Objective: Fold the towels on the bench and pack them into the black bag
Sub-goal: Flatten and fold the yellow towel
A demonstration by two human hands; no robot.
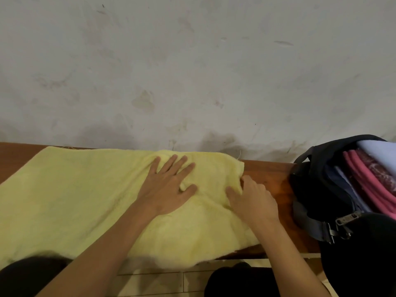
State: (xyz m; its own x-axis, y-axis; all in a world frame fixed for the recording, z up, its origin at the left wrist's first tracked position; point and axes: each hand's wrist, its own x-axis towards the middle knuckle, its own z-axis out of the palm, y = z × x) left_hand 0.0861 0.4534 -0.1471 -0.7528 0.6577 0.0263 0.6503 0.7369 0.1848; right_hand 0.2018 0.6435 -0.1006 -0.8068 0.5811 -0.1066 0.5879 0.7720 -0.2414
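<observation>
In the black bag (317, 189), folded pink towels (368, 181), left hand (169, 185) flat on yellow towel (75, 194), right hand (252, 200) seemingly pinching its edge

You have one yellow towel (90, 196) under two hands, one black bag (317, 189) beside them, one wooden bench (267, 168).

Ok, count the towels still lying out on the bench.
1: the yellow towel spread across the bench, under both hands. The black bag at the right already holds folded cloths; more may be hidden outside the frame.
</observation>
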